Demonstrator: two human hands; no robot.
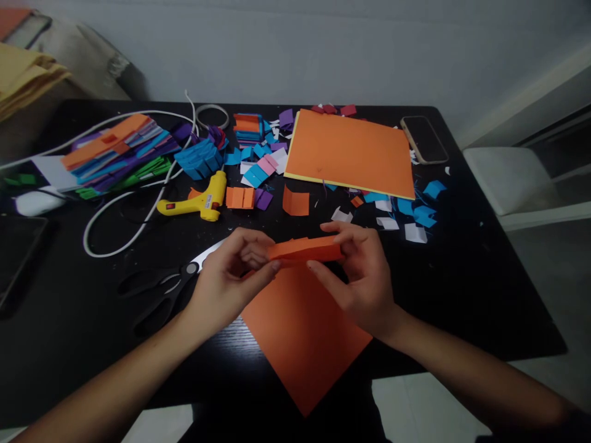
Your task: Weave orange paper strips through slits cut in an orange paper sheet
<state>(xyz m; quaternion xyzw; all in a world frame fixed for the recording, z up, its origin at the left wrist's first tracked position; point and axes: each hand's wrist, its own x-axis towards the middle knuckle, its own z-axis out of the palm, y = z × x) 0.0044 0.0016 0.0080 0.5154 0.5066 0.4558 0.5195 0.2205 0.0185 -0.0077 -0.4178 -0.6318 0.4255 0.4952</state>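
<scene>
Between both hands is a folded orange paper strip [305, 248], raised above the table and lying roughly level. My left hand [240, 264] pinches its left end, thumb in front and curled fingers behind. At the right end, my right hand [357, 267] grips it, the thumb lower and the fingers along the top and back edge. Under the strip an orange paper sheet [309, 338] lies turned cornerwise, its near corner at the table's front edge. Black-handled scissors [178, 277] rest beside my left hand, their blades partly hidden behind it.
A yellow glue gun [198, 202] lies left of centre near a looped white cable [99, 231]. Stacks of folded coloured strips [122, 147] sit at the back left. Orange sheets [351, 154], a phone [423, 139] and scattered paper pieces [415, 232] occupy the back right.
</scene>
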